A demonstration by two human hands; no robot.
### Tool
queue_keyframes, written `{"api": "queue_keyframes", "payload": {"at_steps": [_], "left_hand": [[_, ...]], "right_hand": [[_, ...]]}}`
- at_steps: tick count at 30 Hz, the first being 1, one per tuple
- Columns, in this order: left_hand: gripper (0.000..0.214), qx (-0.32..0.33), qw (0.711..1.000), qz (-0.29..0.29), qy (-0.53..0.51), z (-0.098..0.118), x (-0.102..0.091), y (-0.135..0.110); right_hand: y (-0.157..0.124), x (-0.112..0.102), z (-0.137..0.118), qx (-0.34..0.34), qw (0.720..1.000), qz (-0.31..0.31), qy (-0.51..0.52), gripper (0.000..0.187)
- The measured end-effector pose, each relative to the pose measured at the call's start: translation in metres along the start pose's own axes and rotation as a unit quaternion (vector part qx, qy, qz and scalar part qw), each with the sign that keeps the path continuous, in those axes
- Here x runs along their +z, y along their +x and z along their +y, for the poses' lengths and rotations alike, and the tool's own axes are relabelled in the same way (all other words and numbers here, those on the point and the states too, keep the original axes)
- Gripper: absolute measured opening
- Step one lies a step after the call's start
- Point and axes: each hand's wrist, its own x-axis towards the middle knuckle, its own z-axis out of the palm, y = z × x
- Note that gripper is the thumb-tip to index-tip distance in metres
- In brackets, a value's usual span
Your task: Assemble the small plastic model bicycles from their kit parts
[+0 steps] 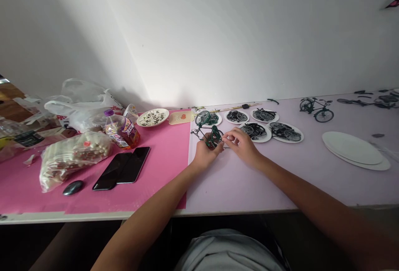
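Observation:
My left hand (206, 153) is closed around a small dark green model bicycle (202, 120), which is tilted above the table with one wheel up to the left. Beside it, at the bicycle's other wheel, my right hand (241, 144) has thumb and fingertips pinched together. Whatever sits in that pinch is too small to make out. Just behind my hands stand several white plates with dark model parts, among them a plate of wheels (286, 132) and a plate of thin black pieces (264, 115).
Far right stands another model bicycle (317, 109), with stacked white plates (355, 148) nearer me. Left, on the pink cover, are two phones (123, 169), a black mouse-shaped object (73, 187), a bagged bundle (75, 154), a drink bottle (121, 129), a bowl of small pieces (152, 118) and a tray (181, 117).

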Motion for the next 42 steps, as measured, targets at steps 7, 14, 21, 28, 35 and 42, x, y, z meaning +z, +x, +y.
{"api": "queue_keyframes", "payload": {"at_steps": [7, 14, 21, 28, 35, 42], "left_hand": [[0.045, 0.001, 1.0, 0.006, 0.025, 0.002, 0.0, -0.001], [0.047, -0.011, 1.0, 0.003, 0.015, 0.003, 0.0, -0.001], [0.05, -0.038, 0.999, 0.002, -0.022, 0.008, 0.003, -0.001], [0.052, -0.056, 0.997, 0.0, -0.047, 0.011, 0.004, -0.001], [0.052, -0.046, 0.998, -0.007, -0.045, 0.011, 0.004, -0.002], [0.051, -0.045, 0.998, -0.011, -0.038, 0.008, 0.003, -0.001]], "right_hand": [[-0.001, 0.003, 0.003, 0.029, 0.999, 0.002, 0.028, 0.016], [-0.002, 0.004, 0.001, 0.054, 0.997, 0.005, 0.052, 0.023], [-0.002, 0.004, -0.004, 0.06, 0.997, 0.008, 0.046, 0.024], [-0.003, 0.005, -0.003, 0.062, 0.997, 0.012, 0.045, 0.025], [-0.004, 0.006, 0.0, 0.066, 0.997, 0.007, 0.047, 0.024], [-0.004, 0.007, -0.002, 0.06, 0.997, 0.005, 0.044, 0.021]]}}
